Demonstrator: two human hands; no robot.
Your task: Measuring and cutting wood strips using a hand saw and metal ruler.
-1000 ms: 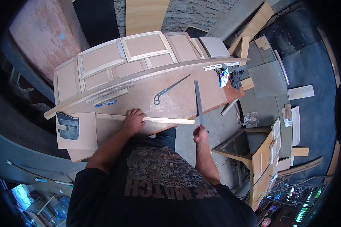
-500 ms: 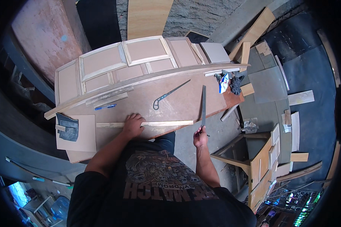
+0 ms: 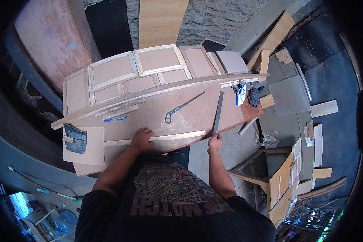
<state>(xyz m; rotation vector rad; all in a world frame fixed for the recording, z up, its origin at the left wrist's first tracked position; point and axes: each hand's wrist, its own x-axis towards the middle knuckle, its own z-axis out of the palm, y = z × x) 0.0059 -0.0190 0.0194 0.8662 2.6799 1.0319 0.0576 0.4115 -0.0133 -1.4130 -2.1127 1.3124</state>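
My left hand lies over a thin pale wooden strip along the workbench's near edge, its fingers curled down and holding the strip against the top. In my right hand is a long, flat grey metal file, gripped at its near end. The file points away from me, above the bench's front edge, just right of the strip's end. A small handsaw with a looped handle rests farther back on the workbench. Left of it lies a blue pen beside short wood offcuts.
Framed panels line the bench's back, behind a long wooden batten. A blue-and-white packet and dark cloth sit at the right end. Dark sandpaper lies on a board at left. A wooden stand is at lower right.
My right wrist has turned over, back of the hand now up, and the file leans slightly more to the right. My left hand stays on the strip. The whole view has shifted slightly.
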